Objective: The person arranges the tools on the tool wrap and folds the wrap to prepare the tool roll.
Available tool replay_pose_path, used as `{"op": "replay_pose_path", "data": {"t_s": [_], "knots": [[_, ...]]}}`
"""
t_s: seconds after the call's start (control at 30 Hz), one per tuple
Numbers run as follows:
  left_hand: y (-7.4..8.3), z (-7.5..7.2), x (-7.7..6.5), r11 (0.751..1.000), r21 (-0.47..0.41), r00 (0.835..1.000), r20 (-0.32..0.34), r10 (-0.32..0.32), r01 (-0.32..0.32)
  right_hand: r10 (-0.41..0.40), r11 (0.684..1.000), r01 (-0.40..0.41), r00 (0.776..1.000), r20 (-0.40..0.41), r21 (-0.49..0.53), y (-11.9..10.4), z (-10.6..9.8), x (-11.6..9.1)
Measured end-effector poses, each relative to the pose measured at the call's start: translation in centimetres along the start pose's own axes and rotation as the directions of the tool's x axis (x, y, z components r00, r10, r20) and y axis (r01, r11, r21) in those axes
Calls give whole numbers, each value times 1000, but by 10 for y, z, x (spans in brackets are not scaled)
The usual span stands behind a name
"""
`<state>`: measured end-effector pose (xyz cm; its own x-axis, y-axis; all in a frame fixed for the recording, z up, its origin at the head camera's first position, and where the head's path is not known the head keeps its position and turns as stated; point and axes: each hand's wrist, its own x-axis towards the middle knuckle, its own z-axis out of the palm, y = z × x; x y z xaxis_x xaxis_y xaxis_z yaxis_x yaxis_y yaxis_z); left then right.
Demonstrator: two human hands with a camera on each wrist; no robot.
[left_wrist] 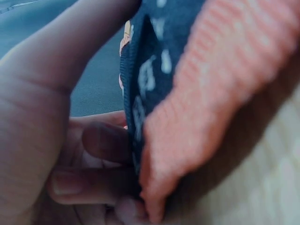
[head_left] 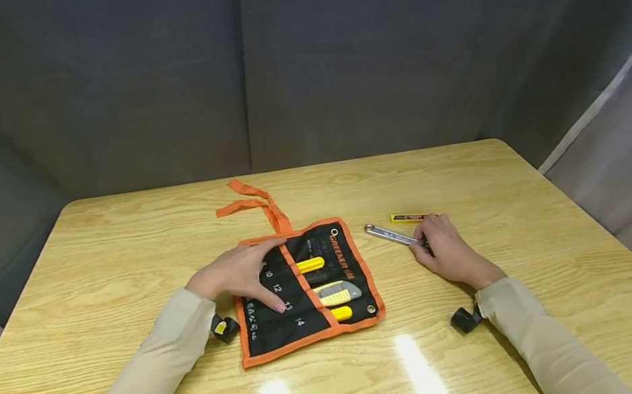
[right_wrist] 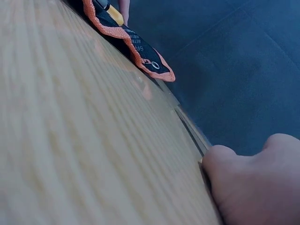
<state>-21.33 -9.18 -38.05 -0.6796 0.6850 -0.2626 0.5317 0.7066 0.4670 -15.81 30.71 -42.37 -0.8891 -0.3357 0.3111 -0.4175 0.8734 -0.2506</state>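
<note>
One black pouch with orange edging [head_left: 309, 314] lies spread near the middle of the wooden table [head_left: 134, 251], its orange ties [head_left: 272, 212] trailing off the far side. We see the left hand [head_left: 248, 275] resting over its left half, thumb and forefinger spread wide, the other fingers bent in by the fabric. Two yellow handles [head_left: 310, 264] and a yellow-and-grey cutter [head_left: 338, 294] poke from its pockets. To the right of the pouch we find a silver wrench [head_left: 392, 234], its right end pinched between the thumb and fingers of the right hand [head_left: 449, 252]. Just beyond the wrench, we make out a small yellow-and-black strip [head_left: 407, 218] close to those fingertips.
</note>
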Motion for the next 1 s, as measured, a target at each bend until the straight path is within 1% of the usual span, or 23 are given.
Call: {"op": "replay_pose_path", "data": {"t_s": [0.07,0.17,0.3,0.37,0.47,0.57,0.67,0.73,0.87,1.0], "knots": [[0,0,0,1000,0,1000,2,-4,4,-1,1000,1,1000,12,-3,-1,0,0],[0,0,1,1000,-4,1000,9,-8,8,21,1000,-20,1000,24,-18,-4,-1,1],[1,0,2,1000,-10,1000,7,-3,3,19,1000,-19,1000,8,-4,-10,-1,0],[2,0,2,1000,-9,1000,0,9,-9,13,999,-13,1000,-16,31,-13,1,0],[4,2,3,999,-6,999,-8,39,-39,24,992,-16,998,-58,128,-18,4,0],[7,4,6,998,2,997,-12,70,-70,55,969,-30,994,-94,245,-26,5,2],[10,6,8,996,19,996,-12,86,-86,79,941,-37,991,-111,336,-33,6,5],[11,8,8,996,28,996,-13,89,-89,75,929,-31,991,-106,369,-37,7,7],[12,9,8,996,31,996,-16,83,-82,45,915,-9,996,-80,403,-45,9,14],[12,8,6,996,35,996,-23,81,-80,2,913,14,999,-40,408,-52,13,21]]}}
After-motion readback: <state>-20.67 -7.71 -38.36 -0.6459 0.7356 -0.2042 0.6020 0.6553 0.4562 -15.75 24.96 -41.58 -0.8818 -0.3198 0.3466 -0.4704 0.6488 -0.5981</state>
